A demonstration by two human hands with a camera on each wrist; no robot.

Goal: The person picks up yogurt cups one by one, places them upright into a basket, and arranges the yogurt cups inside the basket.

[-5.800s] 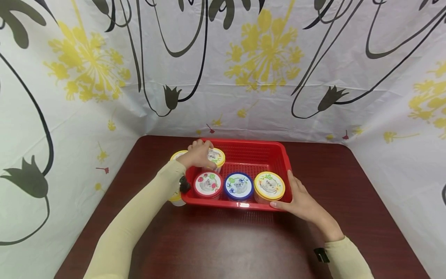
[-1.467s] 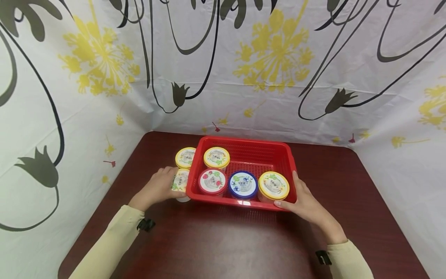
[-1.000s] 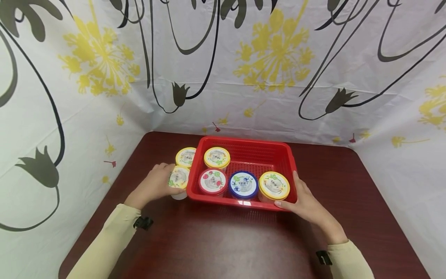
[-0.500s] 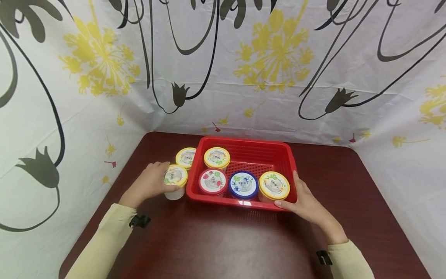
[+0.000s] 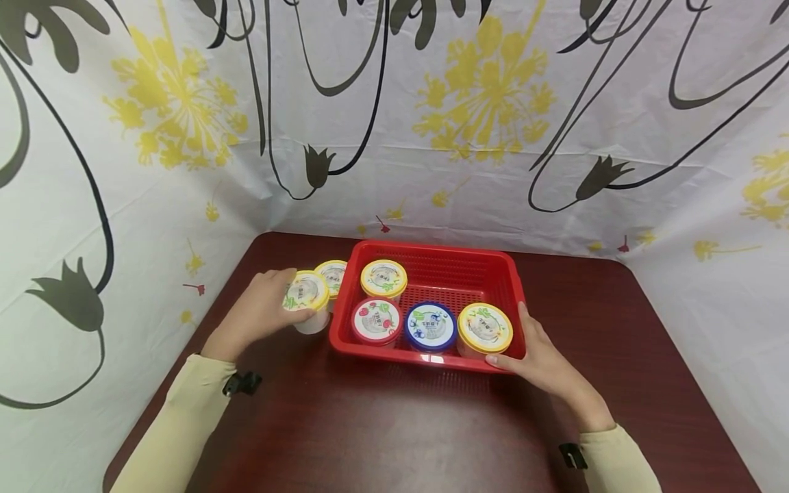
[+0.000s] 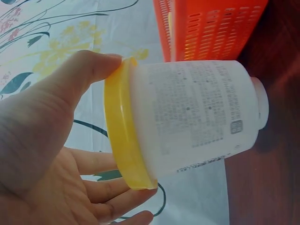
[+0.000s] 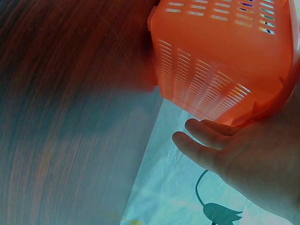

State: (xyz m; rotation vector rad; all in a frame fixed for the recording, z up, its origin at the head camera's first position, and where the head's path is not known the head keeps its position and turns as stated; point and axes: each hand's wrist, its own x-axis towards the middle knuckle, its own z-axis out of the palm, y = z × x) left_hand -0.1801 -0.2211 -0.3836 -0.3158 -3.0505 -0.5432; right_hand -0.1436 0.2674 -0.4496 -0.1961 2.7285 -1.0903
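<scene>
My left hand (image 5: 255, 311) grips a white plastic tub with a yellow lid (image 5: 306, 293) by the lid, just left of the red basket (image 5: 394, 355). In the left wrist view the thumb and fingers span the yellow lid, and the tub's printed side (image 6: 192, 108) faces the camera. Another yellow-lidded tub (image 5: 335, 272) stands just behind it, against the basket's left side and partly hidden. My right hand (image 5: 548, 366) holds the basket's front right corner, thumb on the front rim, fingers along the outer right wall.
Inside the basket are a back-left yellow-lidded tub (image 5: 383, 278) and a front row: a red-lidded tub (image 5: 376, 320), a blue-lidded tub (image 5: 430, 327) and another yellow-lidded tub (image 5: 485, 327). The dark wooden table (image 5: 407, 431) meets a patterned cloth (image 5: 468, 205) behind and at both sides.
My left hand has left the tub inside the basket, taken hold of a yellow-lidded tub outside it, and moved that tub left and upward in the view. The right hand stays at the basket.
</scene>
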